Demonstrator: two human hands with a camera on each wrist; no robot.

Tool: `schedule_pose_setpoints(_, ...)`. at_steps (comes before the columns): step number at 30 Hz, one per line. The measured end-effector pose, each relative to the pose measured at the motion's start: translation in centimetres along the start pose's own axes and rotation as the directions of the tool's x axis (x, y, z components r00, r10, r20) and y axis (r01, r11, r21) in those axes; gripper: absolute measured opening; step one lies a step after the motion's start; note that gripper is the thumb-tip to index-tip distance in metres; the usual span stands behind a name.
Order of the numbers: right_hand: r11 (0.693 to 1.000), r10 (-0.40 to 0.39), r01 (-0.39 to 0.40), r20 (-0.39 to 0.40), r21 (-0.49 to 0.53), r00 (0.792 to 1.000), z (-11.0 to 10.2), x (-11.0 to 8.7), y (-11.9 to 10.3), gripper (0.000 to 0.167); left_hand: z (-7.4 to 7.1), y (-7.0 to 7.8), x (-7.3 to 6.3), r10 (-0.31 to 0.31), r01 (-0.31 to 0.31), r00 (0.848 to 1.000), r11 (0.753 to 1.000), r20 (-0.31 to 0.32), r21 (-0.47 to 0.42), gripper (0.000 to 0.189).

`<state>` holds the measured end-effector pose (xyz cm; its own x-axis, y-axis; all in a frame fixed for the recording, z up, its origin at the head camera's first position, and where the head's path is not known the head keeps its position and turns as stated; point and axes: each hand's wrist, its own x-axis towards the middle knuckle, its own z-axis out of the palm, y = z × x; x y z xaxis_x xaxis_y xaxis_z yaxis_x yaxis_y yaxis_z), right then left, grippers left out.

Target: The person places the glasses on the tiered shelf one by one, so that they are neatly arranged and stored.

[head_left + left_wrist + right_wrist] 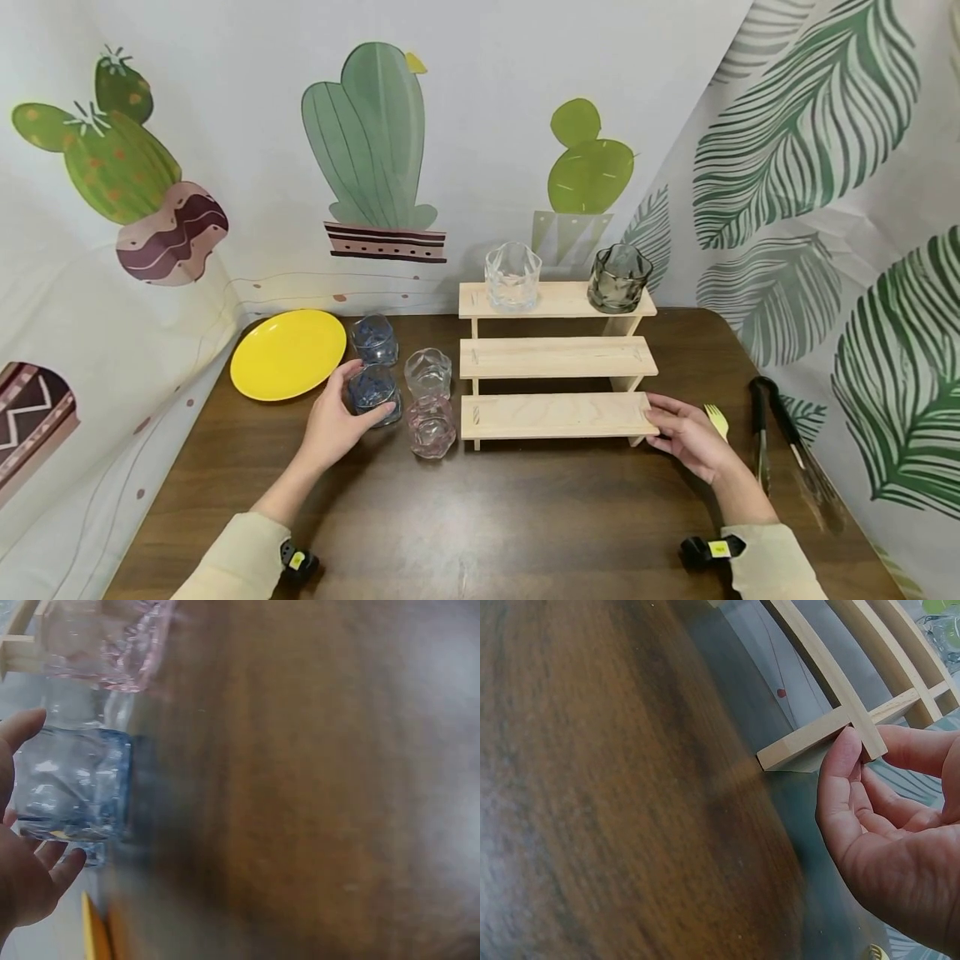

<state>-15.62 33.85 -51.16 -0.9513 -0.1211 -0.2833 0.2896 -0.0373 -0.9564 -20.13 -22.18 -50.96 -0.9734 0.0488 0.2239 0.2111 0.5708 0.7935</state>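
Observation:
My left hand (335,418) has its thumb and fingers curled around a blue glass (75,784), the nearer of two. Standing just behind it is the other blue glass (374,339). To the right of that pair are a clear glass (428,373) and, in front, a pink glass (432,428). At the right end of a three-step wooden rack (555,415), my right hand (692,435) pinches the lowest board between thumb and fingers, as the right wrist view shows up close (859,739).
On the rack's top step stand a clear glass (512,279) and a dark grey glass (619,279). A yellow plate (288,355) lies at the back left. Black-handled tongs (760,433) and a yellow fork (717,420) lie at the right. Printed cloth hangs behind the table.

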Motion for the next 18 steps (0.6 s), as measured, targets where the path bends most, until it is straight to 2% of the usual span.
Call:
schedule_pose_setpoints(6,1.000,0.002,-0.002,-0.003,0.004,1.000,-0.1,0.0,0.0,0.066,0.7,-1.0,-0.3,-0.053,0.053,0.999,0.999,0.000,-0.003,0.092)
schedule_pose_setpoints(18,1.000,0.002,-0.002,0.011,0.004,1.000,-0.1,0.1,0.0,0.066,1.2,-1.8,-0.4,-0.087,0.085,0.996,0.992,-0.016,-0.091,0.088)
